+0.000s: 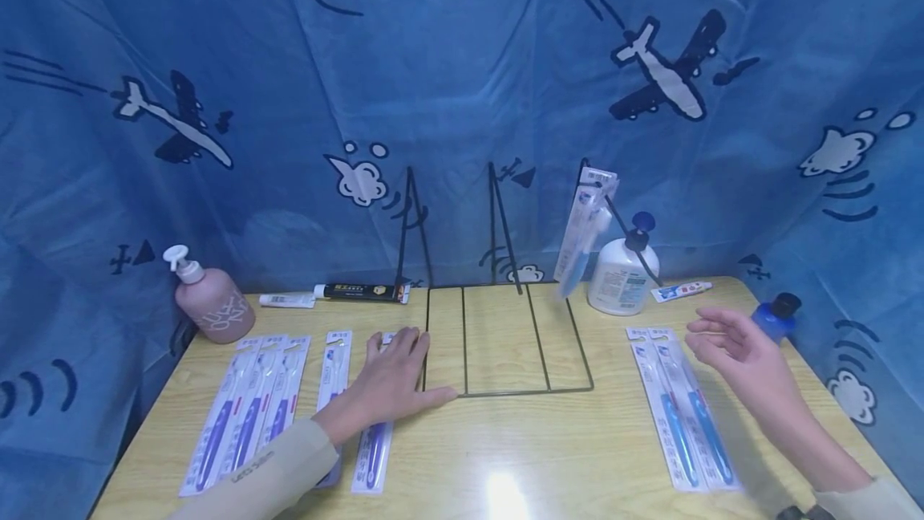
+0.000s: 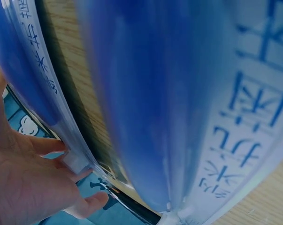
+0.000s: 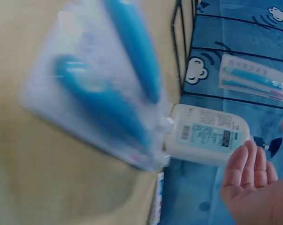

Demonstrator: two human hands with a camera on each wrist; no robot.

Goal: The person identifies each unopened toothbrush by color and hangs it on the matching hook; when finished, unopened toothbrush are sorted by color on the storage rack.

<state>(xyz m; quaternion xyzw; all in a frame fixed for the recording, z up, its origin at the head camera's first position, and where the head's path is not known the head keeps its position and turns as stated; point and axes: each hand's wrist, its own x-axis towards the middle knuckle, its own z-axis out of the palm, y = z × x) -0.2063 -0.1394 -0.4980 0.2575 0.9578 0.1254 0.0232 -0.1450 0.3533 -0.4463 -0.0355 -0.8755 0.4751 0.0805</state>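
My left hand reaches over a packaged purple toothbrush, covering its upper half. Its fingers are spread, and the thumb points right toward the wire rack. In the left wrist view, the fingertips of that hand are by the far end of a toothbrush pack; whether they touch it is unclear. Over on the right, my right hand hovers beside two packaged blue toothbrushes, fingers loosely bent and holding nothing. Blue toothbrush packs hang from the rack's right hook.
Several purple toothbrush packs lie at left. Behind them are a pink pump bottle, a small white tube and a black toothpaste tube. At right stand a white pump bottle, a small toothpaste tube and a blue bottle.
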